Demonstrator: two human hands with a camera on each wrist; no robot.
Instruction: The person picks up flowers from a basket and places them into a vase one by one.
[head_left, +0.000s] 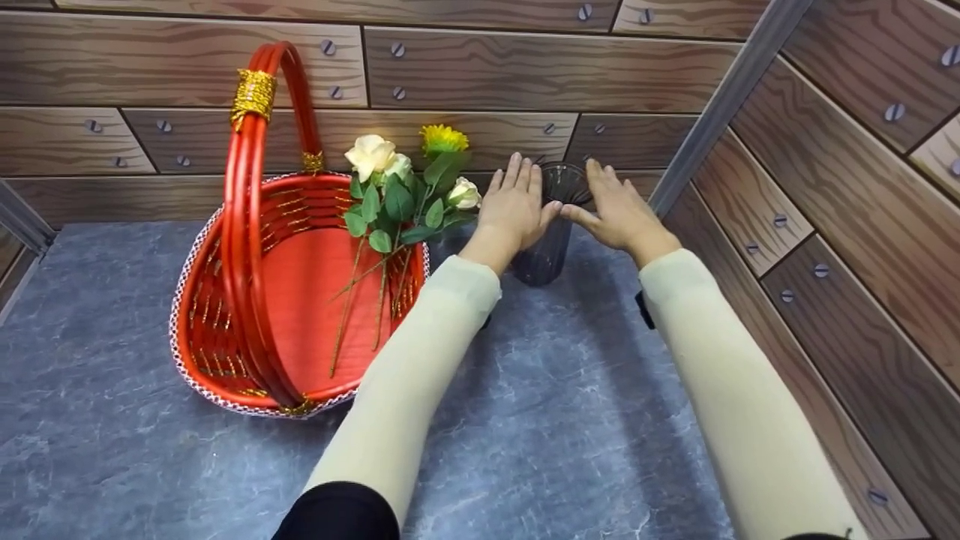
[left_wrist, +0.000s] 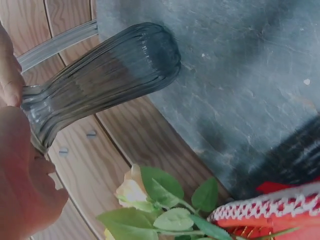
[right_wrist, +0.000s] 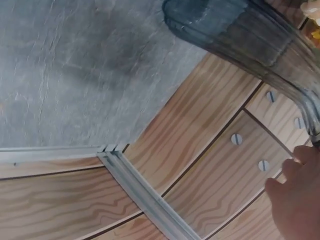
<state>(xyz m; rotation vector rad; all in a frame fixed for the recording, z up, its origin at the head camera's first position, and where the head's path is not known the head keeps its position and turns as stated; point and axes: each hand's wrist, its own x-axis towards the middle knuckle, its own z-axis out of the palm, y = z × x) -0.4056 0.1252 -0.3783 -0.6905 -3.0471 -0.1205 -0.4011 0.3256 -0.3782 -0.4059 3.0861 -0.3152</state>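
Observation:
A dark, see-through ribbed vase point(head_left: 541, 251) stands upright near the back wall, its flared rim level with both hands. On its left side is the left hand point(head_left: 517, 210), fingers straight and pointing away, thumb toward the vase's neck. The right hand point(head_left: 624, 214) is on the other side, fingers also extended, its thumb tip close to the left one. The wrist views show the vase point(left_wrist: 115, 75) with the left hand point(left_wrist: 25, 175) by its neck, and the right hand point(right_wrist: 300, 195) near the rim. Whether the palms touch the glass cannot be told.
A red basket point(head_left: 322, 300) with a tall handle point(head_left: 244, 195) stands left of the vase. White roses point(head_left: 370, 156) and a yellow flower point(head_left: 444, 140) lean over its back right rim, stems inside. Wood-patterned walls point(head_left: 480, 71) border the grey table point(head_left: 540, 420) at the back and right.

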